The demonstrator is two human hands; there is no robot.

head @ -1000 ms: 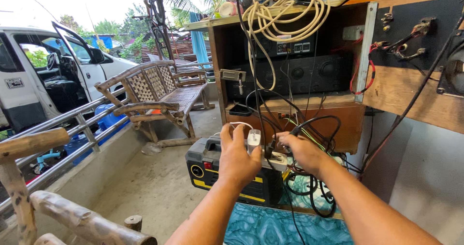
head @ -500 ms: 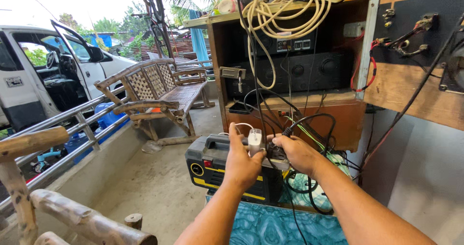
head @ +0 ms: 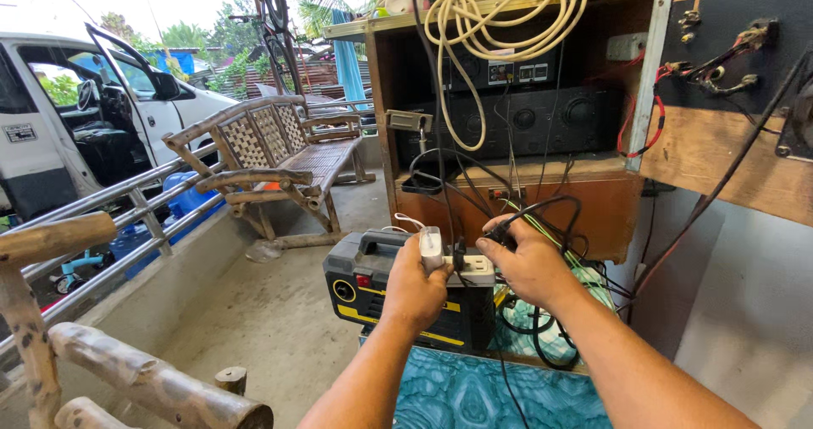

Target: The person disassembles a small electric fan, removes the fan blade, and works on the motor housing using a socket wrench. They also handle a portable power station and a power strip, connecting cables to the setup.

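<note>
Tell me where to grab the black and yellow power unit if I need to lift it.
Take the black and yellow power unit by the black carry handle on its top, coming from above. The handle lies flat across the top at the left end; the left hand and white power strip crowd the right end, so approach from the left.

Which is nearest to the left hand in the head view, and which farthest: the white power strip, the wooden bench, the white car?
1. White power strip: right beside the left hand, on top of the black and yellow case.
2. Wooden bench: well off to the left, across the concrete floor.
3. White car: farthest, beyond the metal railing at the far left.
</note>
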